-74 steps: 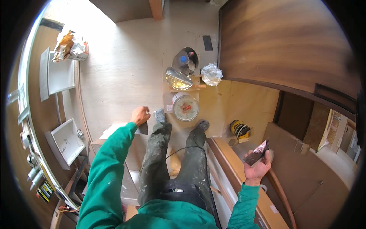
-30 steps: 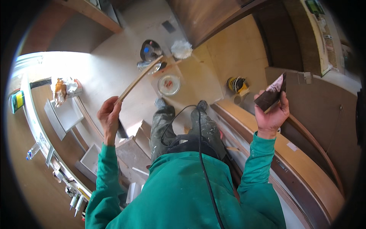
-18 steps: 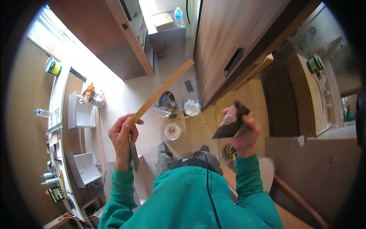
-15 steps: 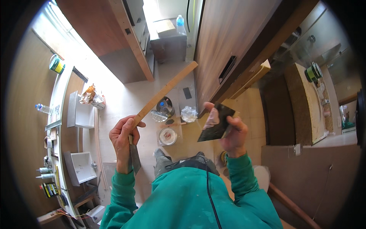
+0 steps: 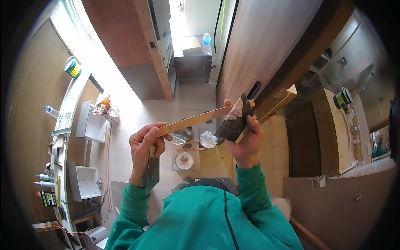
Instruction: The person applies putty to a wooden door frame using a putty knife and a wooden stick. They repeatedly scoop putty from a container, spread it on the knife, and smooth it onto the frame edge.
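Observation:
My left hand (image 5: 143,143) is closed around one end of a thin wooden strip (image 5: 193,121). The same hand also grips a putty knife (image 5: 153,171), its dark blade hanging down by the wrist. A wider putty knife (image 5: 232,130) is in my right hand (image 5: 248,143), tilted, with pinkish filler (image 5: 236,112) smeared along its blade. The strip's far end meets this blade near the filler and partly passes behind it; whether they touch I cannot tell.
On the floor ahead stand a round tub (image 5: 184,160) with white contents and a crumpled clear bag (image 5: 208,139). A wood-grain panel (image 5: 254,50) rises at the right. A long worktop (image 5: 68,121) with tubes and a green bucket (image 5: 73,67) runs along the left.
The strip has swung down to the right, so its far end now lies at the wide putty knife's blade. My right hand has moved slightly left and turned the blade steeper.

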`<state>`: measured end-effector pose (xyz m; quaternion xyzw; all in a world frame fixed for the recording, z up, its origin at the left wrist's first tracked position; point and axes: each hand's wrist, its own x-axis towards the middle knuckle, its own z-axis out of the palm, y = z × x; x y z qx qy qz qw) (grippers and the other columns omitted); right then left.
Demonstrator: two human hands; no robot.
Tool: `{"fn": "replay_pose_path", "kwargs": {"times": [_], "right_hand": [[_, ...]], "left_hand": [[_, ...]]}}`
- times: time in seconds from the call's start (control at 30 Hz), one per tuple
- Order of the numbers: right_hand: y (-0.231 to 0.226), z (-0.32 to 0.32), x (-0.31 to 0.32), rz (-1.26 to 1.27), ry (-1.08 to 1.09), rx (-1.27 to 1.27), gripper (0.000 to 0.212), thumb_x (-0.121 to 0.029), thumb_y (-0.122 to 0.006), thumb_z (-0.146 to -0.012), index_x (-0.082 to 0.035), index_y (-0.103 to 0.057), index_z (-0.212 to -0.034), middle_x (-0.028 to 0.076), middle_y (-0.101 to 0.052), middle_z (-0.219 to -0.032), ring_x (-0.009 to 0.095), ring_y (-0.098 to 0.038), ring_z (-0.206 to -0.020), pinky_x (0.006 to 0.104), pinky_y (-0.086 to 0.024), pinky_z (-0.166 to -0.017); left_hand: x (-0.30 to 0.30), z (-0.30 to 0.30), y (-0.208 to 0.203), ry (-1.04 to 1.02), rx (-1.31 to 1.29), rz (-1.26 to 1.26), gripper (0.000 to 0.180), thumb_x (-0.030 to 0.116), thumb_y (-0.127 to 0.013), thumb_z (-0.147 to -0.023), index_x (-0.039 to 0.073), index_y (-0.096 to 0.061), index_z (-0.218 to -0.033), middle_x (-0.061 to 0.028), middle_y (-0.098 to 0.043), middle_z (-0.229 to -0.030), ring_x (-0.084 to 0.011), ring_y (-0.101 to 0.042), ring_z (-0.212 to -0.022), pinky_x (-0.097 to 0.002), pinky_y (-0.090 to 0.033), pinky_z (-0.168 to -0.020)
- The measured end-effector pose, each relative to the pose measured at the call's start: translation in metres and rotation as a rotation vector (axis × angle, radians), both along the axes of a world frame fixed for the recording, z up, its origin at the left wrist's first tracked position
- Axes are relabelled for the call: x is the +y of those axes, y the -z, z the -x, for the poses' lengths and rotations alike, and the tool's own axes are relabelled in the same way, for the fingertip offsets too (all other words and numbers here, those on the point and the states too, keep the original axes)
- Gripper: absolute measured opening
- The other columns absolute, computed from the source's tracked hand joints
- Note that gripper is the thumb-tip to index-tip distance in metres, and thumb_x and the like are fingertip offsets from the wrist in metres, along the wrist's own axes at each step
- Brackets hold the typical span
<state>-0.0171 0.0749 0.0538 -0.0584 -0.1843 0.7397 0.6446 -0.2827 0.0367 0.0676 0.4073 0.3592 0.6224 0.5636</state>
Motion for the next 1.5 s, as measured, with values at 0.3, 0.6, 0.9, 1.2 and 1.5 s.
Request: {"fn": "replay_pose_path", "kwargs": {"times": [0.3,0.6,0.9,1.2,1.5], "right_hand": [[0.0,0.006,0.006,0.041,-0.181,0.02,0.07,-0.027,-0.057,-0.086,0.006,-0.042,-0.147,0.019,-0.054,-0.143,0.031,-0.061,-0.118,0.0456,-0.047,-0.104],[0.012,-0.123,0.032,-0.009,-0.339,-0.257,0.066,-0.027,-0.061,-0.083,0.009,-0.05,-0.137,0.021,-0.064,-0.109,0.025,-0.068,-0.082,0.0402,-0.059,-0.077],[-0.016,-0.244,0.057,0.042,-0.28,-0.336,0.035,-0.01,-0.062,-0.085,0.004,-0.065,-0.117,0.013,-0.071,-0.112,0.026,-0.068,-0.103,0.0401,-0.054,-0.093],[-0.068,-0.285,0.051,-0.44,-0.369,-0.525,0.037,-0.006,-0.068,-0.086,0.008,-0.065,-0.121,0.017,-0.07,-0.112,0.022,-0.066,-0.1,0.0327,-0.05,-0.092],[-0.092,-0.277,0.034,-0.945,-0.145,-0.558,0.028,-0.001,-0.065,-0.09,0.008,-0.069,-0.117,0.019,-0.069,-0.115,0.026,-0.065,-0.105,0.034,-0.048,-0.094]], "left_hand": [[0.017,-0.056,0.006,-0.027,-0.164,-0.074,0.039,0.001,-0.066,-0.091,0.0,-0.065,-0.13,-0.0139,-0.071,-0.088,-0.0048,-0.045,-0.053,-0.0196,-0.035,-0.05],[0.046,-0.094,-0.023,-0.355,0.011,-0.164,0.026,0.017,-0.064,-0.1,-0.005,-0.068,-0.114,0.0003,-0.05,-0.057,-0.0057,-0.042,-0.049,-0.0203,-0.028,-0.047],[0.032,-0.186,-0.05,-0.549,0.007,-0.224,0.037,0.018,-0.055,-0.101,-0.011,-0.058,-0.124,-0.0108,-0.062,-0.08,-0.0084,-0.045,-0.048,-0.0218,-0.034,-0.043],[-0.032,-0.246,-0.05,-0.556,-0.027,-0.023,0.043,0.025,-0.049,-0.096,-0.01,-0.054,-0.122,-0.0189,-0.062,-0.094,-0.0112,-0.049,-0.046,-0.0214,-0.04,-0.041],[-0.085,-0.305,-0.069,-0.4,0.103,-0.094,0.045,0.017,-0.05,-0.105,-0.01,-0.05,-0.141,-0.0143,-0.068,-0.099,-0.0072,-0.043,-0.053,-0.0191,-0.035,-0.049]]}}
